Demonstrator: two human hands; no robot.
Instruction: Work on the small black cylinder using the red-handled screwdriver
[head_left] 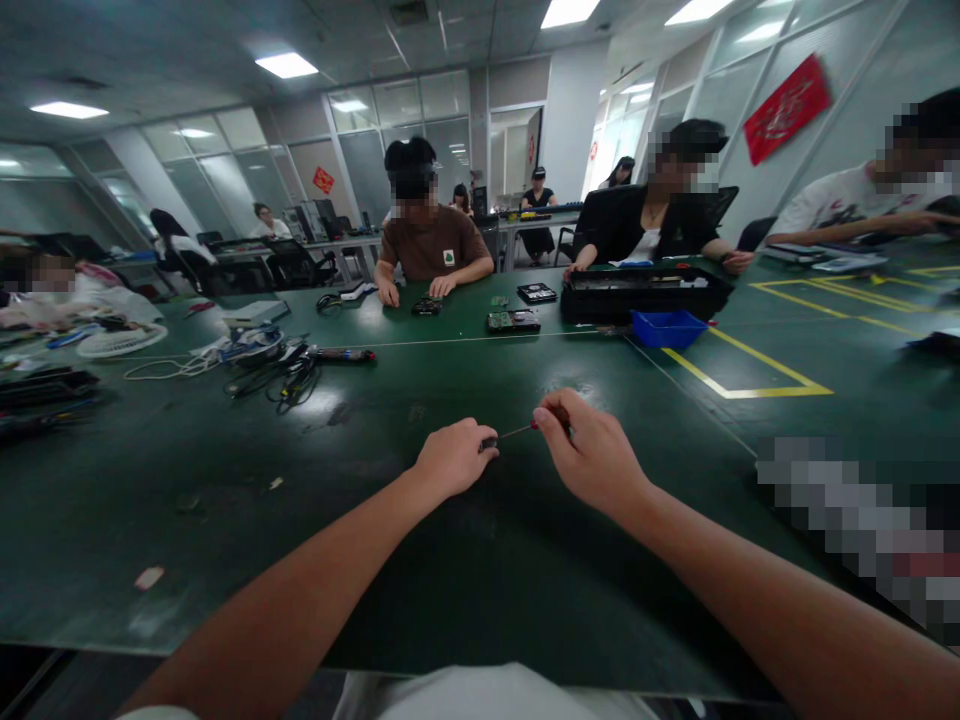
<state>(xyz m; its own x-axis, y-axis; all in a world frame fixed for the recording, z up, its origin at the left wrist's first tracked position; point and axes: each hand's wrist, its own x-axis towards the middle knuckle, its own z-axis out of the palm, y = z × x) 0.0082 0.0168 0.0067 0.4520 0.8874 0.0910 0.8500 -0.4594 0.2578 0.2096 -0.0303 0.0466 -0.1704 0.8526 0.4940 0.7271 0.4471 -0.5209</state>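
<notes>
Both of my hands are over the middle of the green table (pixel 420 620). My left hand (pixel 455 458) is closed on a small dark part (pixel 487 443) at its fingertips; most of that part is hidden by the fingers. My right hand (pixel 589 445) grips a screwdriver by its red and dark handle, largely covered by the fingers. The thin metal shaft of the screwdriver (pixel 516 432) points left, and its tip is at or very near the small part.
Beyond my hands lie a circuit board device (pixel 514 321), a black drive (pixel 537 293), a blue tray (pixel 667 329) and a long black case (pixel 645 300). Tangled cables (pixel 281 370) are at the left. People sit across the table. A pixelated object lies at the right.
</notes>
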